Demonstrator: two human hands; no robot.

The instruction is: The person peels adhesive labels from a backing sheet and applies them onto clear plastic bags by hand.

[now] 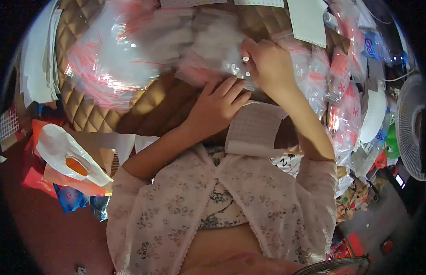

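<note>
My left hand (215, 104) has its fingers stretched out and lying at the near edge of a clear plastic bag (204, 64) with a pinkish-red edge. Beyond it and to the right, my right hand (271, 66) is curled, its fingertips bent down over the same bag. A small white round piece (245, 58) shows at those fingertips. Several similar small white pieces (231, 67) lie in or on the bag between my hands; which of the two I cannot tell. Motion smears the bag's far part.
A heap of clear bags with red stripes (107, 64) covers the quilted brown surface (84, 112) at left. Filled bags (309, 68) lie at right, before a fan (412, 128). A gridded sheet (254, 128) rests near me. A white plastic bag (66, 153) hangs at left.
</note>
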